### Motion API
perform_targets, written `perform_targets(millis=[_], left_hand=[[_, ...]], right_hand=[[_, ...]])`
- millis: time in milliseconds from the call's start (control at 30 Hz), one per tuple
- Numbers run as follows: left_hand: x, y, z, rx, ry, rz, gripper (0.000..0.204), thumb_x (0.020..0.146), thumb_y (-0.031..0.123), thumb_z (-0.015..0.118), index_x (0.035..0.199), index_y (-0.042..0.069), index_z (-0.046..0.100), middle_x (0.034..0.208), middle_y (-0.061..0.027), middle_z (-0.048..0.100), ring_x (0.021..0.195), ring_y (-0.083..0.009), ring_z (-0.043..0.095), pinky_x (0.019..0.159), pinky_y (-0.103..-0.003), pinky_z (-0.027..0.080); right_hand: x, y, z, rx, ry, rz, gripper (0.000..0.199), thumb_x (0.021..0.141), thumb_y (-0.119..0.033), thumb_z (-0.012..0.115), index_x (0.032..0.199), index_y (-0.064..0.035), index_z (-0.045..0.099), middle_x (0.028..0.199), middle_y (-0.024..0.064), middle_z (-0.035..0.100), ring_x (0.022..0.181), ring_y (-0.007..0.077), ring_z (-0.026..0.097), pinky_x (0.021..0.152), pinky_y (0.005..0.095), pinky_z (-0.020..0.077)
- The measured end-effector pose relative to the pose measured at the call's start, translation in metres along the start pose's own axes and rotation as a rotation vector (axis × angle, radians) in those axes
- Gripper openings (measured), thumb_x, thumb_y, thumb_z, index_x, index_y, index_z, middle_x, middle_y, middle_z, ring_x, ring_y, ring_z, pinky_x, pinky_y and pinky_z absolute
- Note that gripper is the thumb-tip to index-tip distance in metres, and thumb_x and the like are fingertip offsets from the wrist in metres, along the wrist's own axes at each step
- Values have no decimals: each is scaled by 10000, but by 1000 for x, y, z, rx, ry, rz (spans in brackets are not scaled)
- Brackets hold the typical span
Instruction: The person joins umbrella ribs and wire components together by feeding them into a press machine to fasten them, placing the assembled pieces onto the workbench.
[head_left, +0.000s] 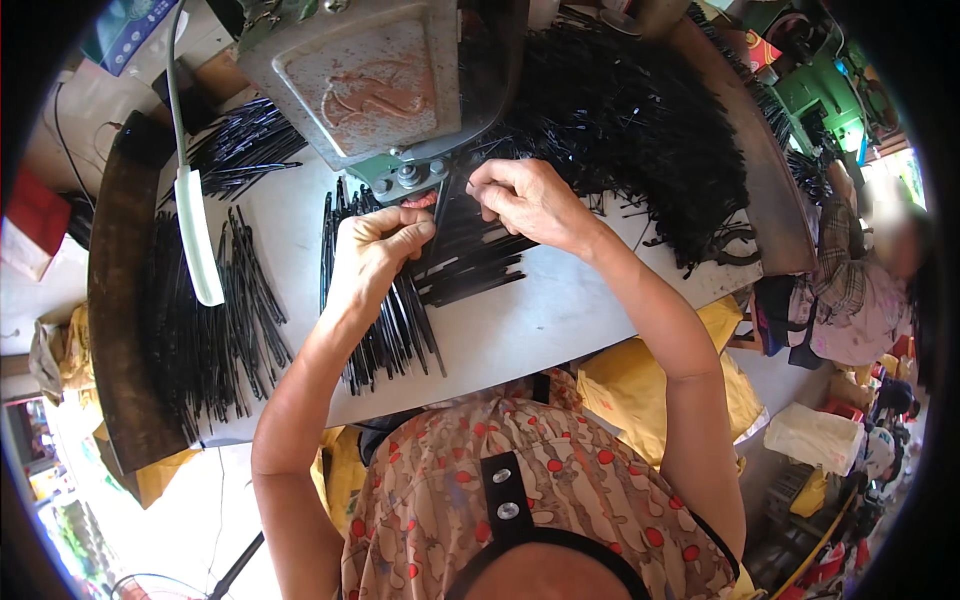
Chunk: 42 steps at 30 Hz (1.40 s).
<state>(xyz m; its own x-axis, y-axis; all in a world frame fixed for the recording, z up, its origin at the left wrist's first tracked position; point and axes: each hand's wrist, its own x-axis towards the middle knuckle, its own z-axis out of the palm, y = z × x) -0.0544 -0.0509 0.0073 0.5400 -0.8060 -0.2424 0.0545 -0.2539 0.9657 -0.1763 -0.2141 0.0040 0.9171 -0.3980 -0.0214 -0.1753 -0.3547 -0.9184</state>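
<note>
My left hand (385,245) is closed in a pinch just below the head of a worn grey-green machine (365,90). A thin black strip (443,205) stands at its thumb and fingertips. Right above these fingers, a small red textured piece (420,200) shows under the machine's bolts. My right hand (535,205) is to the right of the machine head, its fingers curled together; what they hold, if anything, is too small to make out. Below both hands lie loose black strips (470,270), and a bundle of black strips (385,335) is partly under my left wrist.
On the white table (560,320), more black strips (220,310) lie at the left, and a large black heap (640,130) fills the back right. A white lamp (200,240) hangs at the left. Curved brown boards (125,300) edge the table. Another person (860,290) sits at far right.
</note>
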Motion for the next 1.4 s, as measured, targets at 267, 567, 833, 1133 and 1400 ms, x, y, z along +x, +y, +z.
perform_targets(millis=[267, 567, 833, 1133, 1400], left_hand=[[7, -9, 1, 202, -28, 125, 163, 813, 150, 591, 831, -12, 607, 617, 21, 499, 548, -41, 412, 494, -195, 326], [1, -14, 2, 322, 102, 203, 171, 786, 112, 591, 842, -49, 602, 609, -46, 552, 563, -73, 456, 529, -230, 395], [-1, -16, -1, 259, 131, 218, 169, 818, 126, 587, 836, -41, 597, 583, 8, 502, 542, -46, 403, 495, -214, 350], [-6, -6, -1, 228, 66, 194, 176, 848, 137, 549, 850, -30, 606, 545, 8, 499, 475, -41, 409, 435, -201, 326], [-18, 11, -18, -77, 20, 41, 132, 850, 97, 542, 901, -19, 578, 746, -72, 602, 535, -93, 563, 450, -186, 452]], right_hand=[[2, -6, 0, 261, -11, 82, 193, 853, -127, 541, 920, 51, 575, 654, 54, 568, 478, 52, 468, 417, 191, 368], [0, -7, 1, 532, -35, 274, 171, 834, -147, 555, 817, 23, 556, 619, 26, 523, 463, 43, 446, 371, 171, 312], [-3, 1, -4, 504, -45, 301, 165, 829, -140, 570, 804, 23, 558, 601, 17, 512, 434, 41, 421, 356, 173, 296], [2, -1, 3, 333, 81, 158, 173, 838, -137, 570, 829, 34, 588, 587, 8, 516, 446, 30, 415, 395, 174, 333], [16, 3, 15, 504, -87, 106, 213, 825, -151, 580, 934, 33, 579, 641, 4, 504, 498, 33, 428, 406, 171, 329]])
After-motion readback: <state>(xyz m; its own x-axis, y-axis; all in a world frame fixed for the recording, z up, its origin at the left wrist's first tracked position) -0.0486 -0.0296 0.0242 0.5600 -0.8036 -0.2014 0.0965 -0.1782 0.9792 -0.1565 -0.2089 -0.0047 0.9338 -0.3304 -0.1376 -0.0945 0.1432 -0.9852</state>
